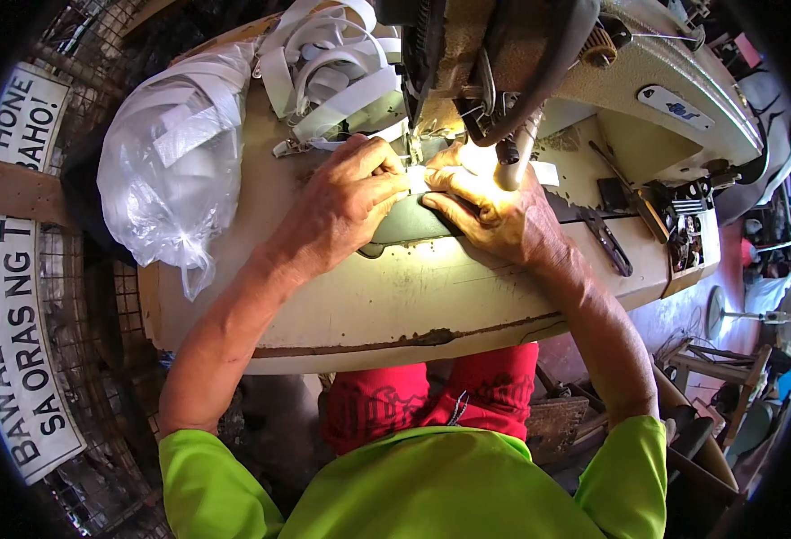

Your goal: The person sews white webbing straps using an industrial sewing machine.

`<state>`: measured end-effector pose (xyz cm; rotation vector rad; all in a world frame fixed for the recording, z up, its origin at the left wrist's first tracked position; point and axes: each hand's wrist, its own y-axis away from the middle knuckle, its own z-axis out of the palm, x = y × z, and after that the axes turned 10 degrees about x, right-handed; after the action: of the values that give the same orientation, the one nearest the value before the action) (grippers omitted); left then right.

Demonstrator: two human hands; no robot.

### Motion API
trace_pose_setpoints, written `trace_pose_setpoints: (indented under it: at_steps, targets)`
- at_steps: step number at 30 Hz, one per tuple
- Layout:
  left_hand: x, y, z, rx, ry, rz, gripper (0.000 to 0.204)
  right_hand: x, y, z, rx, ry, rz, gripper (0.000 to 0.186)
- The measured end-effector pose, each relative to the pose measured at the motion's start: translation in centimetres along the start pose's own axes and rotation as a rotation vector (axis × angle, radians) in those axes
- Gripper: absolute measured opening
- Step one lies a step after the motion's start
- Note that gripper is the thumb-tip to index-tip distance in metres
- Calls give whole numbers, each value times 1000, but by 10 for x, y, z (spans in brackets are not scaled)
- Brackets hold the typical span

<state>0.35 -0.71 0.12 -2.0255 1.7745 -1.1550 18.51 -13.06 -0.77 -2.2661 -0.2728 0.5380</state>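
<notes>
My left hand [341,207] and my right hand [499,207] meet beneath the head of a sewing machine [633,58]. Between their fingertips is a short piece of white strap [417,180], pinched from both sides. Fingers of both hands are bent and pressed together. Bright light from a small lamp [509,166] washes out part of the right hand. Below the strap lies a smooth grey-green surface [413,223]. The needle area is mostly hidden by the machine head and glare. Behind the left hand, loose white straps [350,94] lie in a tangled heap.
A tied clear plastic bag [175,171] of white strips sits at the table's left. Right of my hands lie thread snips [606,242], a screwdriver [651,214] and a small open box [685,238] of parts. A wire grille with a sign [18,269] stands at left.
</notes>
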Motion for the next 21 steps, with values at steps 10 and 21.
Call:
trace_pose_setpoints:
  at_steps: [10, 21]
  targets:
    - [1, 1, 4, 43, -97, 36, 23, 2, 4, 6, -5, 84, 20, 11]
    - [-6, -4, 6, 45, -66, -17, 19, 3, 4, 8, -19, 67, 158, 19]
